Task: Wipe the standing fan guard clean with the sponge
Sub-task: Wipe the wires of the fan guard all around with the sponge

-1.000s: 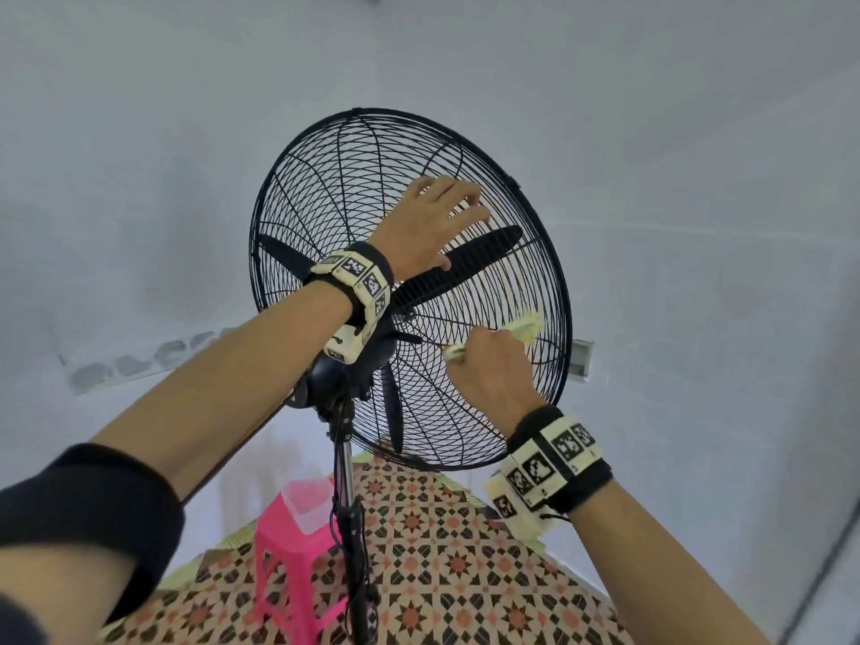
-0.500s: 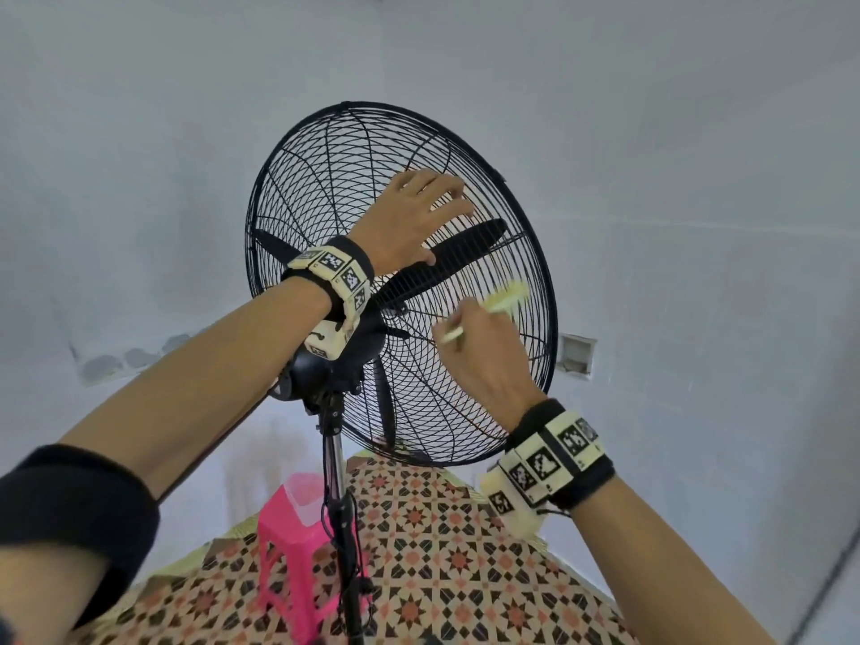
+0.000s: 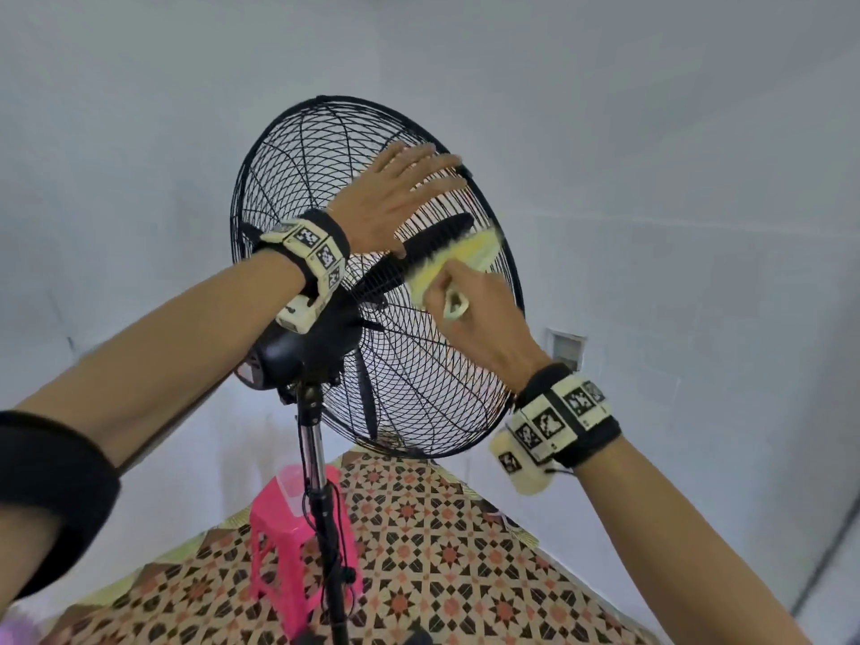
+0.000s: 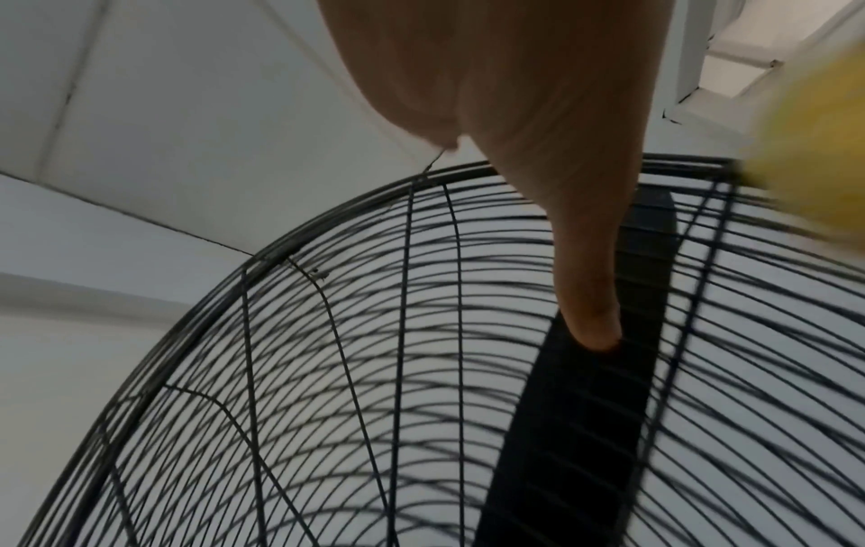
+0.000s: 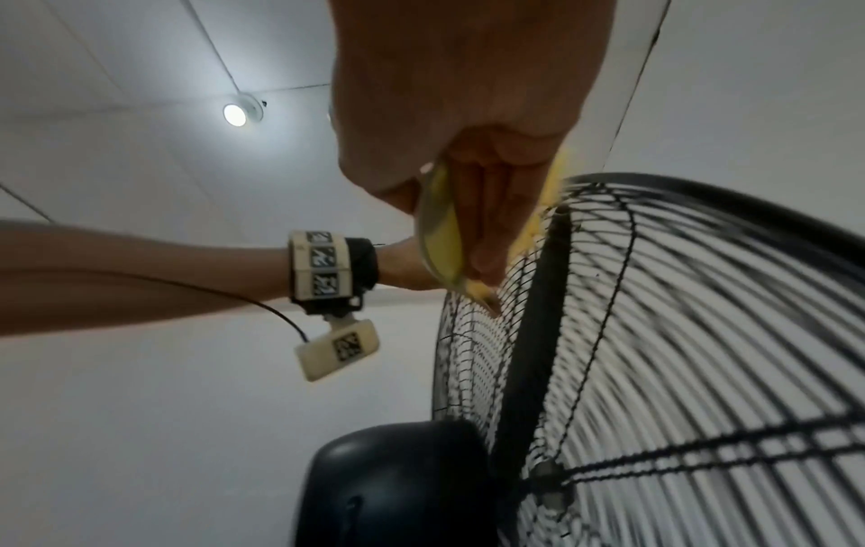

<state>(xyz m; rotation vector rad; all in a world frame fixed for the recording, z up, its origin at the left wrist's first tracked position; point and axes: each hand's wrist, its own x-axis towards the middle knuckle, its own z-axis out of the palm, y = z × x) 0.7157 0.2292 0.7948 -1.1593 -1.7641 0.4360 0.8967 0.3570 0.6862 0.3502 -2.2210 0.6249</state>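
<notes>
A black wire fan guard [image 3: 288, 188] [image 4: 327, 370] [image 5: 702, 333] stands on a pole, seen from behind with the motor housing [image 3: 284, 351] [image 5: 398, 488] facing me. My left hand [image 3: 395, 193] lies flat with straight fingers on the guard's upper right; its thumb [image 4: 589, 296] rests on the wires. My right hand [image 3: 470, 314] [image 5: 468, 185] grips a yellow sponge [image 3: 456, 263] [image 5: 442, 237] [image 4: 814, 148] and presses it against the guard's right side, over a dark blade [image 3: 419, 253], just below the left hand.
A pink plastic stool [image 3: 288, 542] carrying a clear cup [image 3: 291, 486] stands beside the fan pole [image 3: 321, 528] on a patterned tile floor [image 3: 442, 574]. White walls close in behind the fan, with a small wall socket [image 3: 565, 349] to the right. A ceiling lamp [image 5: 236, 113] glows overhead.
My right hand has carried the sponge up and to the right along the guard, from near the hub toward the rim. The left hand shifted slightly toward the upper right edge.
</notes>
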